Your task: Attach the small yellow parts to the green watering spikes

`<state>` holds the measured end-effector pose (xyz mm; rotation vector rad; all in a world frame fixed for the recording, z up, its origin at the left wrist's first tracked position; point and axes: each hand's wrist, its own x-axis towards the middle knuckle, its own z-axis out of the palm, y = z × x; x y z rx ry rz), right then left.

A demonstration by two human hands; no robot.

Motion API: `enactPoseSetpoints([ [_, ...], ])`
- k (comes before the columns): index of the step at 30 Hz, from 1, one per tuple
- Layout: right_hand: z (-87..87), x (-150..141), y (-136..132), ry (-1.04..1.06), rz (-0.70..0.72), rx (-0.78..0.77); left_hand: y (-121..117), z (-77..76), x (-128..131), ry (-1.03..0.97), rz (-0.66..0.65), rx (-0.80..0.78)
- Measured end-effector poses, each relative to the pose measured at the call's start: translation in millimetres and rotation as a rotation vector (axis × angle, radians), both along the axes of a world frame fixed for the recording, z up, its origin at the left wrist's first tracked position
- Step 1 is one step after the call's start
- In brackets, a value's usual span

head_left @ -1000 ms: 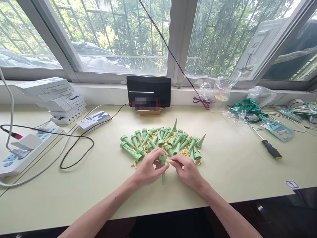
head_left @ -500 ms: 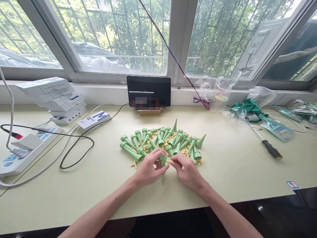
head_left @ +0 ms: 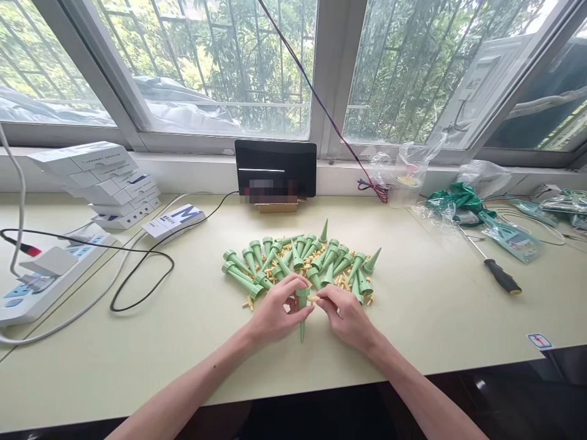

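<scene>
Both forearms slant inward — the left hand (head_left: 277, 310) curls around a green spike (head_left: 302, 294), point down, before the heap (head_left: 332, 253); the right hand (head_left: 347, 315) pinches a yellow piece (head_left: 313, 299) beside it.

In front of the single black screen (head_left: 261, 159) were two hands, the left hand (head_left: 275, 308) with one green spike (head_left: 302, 299) and the right hand (head_left: 351, 318) with one yellow fitting (head_left: 313, 299), plus more than twenty loose green spikes (head_left: 357, 264) and many loose yellow fittings (head_left: 249, 302), both overlapping too much for an exact count. To the screen's left there were one power strip (head_left: 30, 310), one stack of several white boxes (head_left: 110, 177) and one separate white box (head_left: 167, 225). To its right there were one screwdriver (head_left: 502, 276) and one clear cup (head_left: 405, 190).
</scene>
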<state>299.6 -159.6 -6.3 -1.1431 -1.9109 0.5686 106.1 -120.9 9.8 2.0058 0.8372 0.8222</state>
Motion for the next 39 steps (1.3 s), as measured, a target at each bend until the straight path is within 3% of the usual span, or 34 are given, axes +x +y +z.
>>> enactPoseSetpoints([
  [39, 0.0, -0.1, -0.4, 0.002, -0.003, -0.009, 0.0, -0.3, 1.0, -0.027, 0.003, -0.035],
])
